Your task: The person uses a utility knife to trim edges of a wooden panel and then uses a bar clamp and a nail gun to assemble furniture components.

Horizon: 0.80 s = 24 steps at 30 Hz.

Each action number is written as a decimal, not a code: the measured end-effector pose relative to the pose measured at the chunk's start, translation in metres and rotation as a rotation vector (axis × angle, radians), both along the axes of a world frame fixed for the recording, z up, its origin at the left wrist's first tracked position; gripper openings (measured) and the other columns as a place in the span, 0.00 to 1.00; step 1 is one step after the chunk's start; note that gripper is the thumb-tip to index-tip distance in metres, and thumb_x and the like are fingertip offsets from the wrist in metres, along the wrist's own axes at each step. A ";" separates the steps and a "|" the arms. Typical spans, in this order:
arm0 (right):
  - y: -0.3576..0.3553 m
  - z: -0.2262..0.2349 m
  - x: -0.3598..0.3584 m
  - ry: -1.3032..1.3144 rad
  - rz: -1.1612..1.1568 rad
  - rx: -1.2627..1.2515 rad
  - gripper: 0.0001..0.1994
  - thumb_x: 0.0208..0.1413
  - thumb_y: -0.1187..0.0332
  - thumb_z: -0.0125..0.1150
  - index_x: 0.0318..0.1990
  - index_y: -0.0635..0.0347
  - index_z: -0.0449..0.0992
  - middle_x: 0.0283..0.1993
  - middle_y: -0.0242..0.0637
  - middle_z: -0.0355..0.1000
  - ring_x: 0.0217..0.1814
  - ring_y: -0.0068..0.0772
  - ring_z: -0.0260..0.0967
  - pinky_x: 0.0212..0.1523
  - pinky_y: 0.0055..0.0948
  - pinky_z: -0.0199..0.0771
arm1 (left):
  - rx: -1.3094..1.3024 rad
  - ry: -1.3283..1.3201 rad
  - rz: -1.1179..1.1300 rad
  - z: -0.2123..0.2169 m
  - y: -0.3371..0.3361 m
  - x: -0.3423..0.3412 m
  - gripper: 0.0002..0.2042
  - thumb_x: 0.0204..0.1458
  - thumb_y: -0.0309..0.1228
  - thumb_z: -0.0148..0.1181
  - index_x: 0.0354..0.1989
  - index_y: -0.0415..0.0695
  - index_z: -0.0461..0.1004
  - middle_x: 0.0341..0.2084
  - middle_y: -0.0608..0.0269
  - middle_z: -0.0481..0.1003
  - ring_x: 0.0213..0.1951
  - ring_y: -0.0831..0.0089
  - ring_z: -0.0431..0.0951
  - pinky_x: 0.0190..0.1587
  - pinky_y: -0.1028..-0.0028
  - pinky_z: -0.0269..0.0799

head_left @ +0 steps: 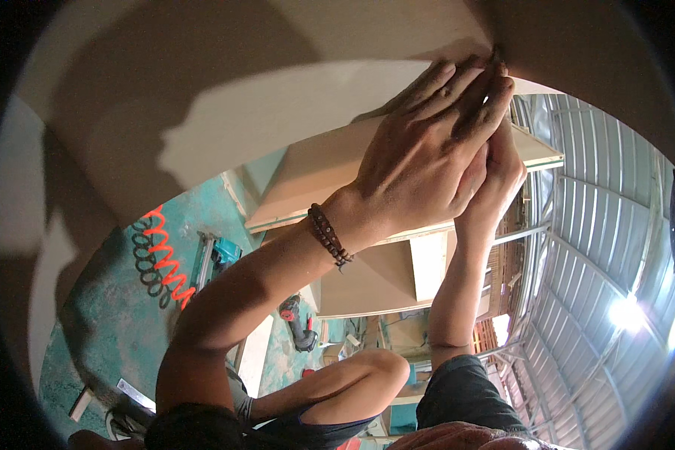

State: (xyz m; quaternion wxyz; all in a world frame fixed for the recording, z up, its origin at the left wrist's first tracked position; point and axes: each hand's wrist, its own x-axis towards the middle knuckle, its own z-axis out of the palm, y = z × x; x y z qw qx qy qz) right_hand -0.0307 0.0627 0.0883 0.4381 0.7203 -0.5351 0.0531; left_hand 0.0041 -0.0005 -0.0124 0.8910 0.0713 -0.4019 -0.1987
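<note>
My left hand point(420, 161), with a beaded bracelet at the wrist, reaches up to where a large pale wooden panel point(300, 97) meets a darker panel point(577, 45). Its fingers are stretched out close together, their tips at that corner. Just behind it is my right hand point(507, 169), raised to the same spot. The left hand covers most of the right hand's fingers, so their grip is hidden. A small dark tip shows between the fingertips; what it belongs to I cannot make out.
Wooden box-like pieces point(319, 184) stand beyond my arms. On the green floor lie an orange coiled hose point(169, 262), a teal power tool point(223, 253) and a dark cordless tool point(298, 326). My bent knee point(382, 367) is below. A metal roof point(600, 150) with a bright lamp rises at right.
</note>
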 end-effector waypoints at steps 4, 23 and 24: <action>0.001 0.002 0.005 0.047 0.020 -0.051 0.18 0.60 0.62 0.54 0.53 0.61 0.76 0.32 0.54 0.74 0.33 0.54 0.76 0.34 0.37 0.74 | -0.026 0.044 0.003 0.005 -0.001 -0.003 0.29 0.52 0.30 0.55 0.62 0.29 0.63 0.56 0.39 0.70 0.61 0.48 0.68 0.68 0.53 0.57; 0.009 0.001 0.009 0.005 -0.018 -0.054 0.17 0.61 0.62 0.55 0.51 0.63 0.75 0.31 0.54 0.73 0.33 0.58 0.74 0.33 0.37 0.72 | -0.030 0.023 -0.100 0.008 0.011 -0.003 0.31 0.54 0.27 0.53 0.68 0.35 0.57 0.63 0.39 0.64 0.64 0.42 0.64 0.69 0.50 0.55; 0.009 0.000 0.009 0.002 -0.034 -0.055 0.17 0.61 0.61 0.55 0.50 0.63 0.75 0.31 0.55 0.73 0.33 0.58 0.74 0.34 0.37 0.72 | -0.033 0.020 -0.102 0.008 0.010 -0.003 0.31 0.54 0.27 0.53 0.68 0.36 0.56 0.63 0.39 0.64 0.64 0.41 0.64 0.69 0.50 0.55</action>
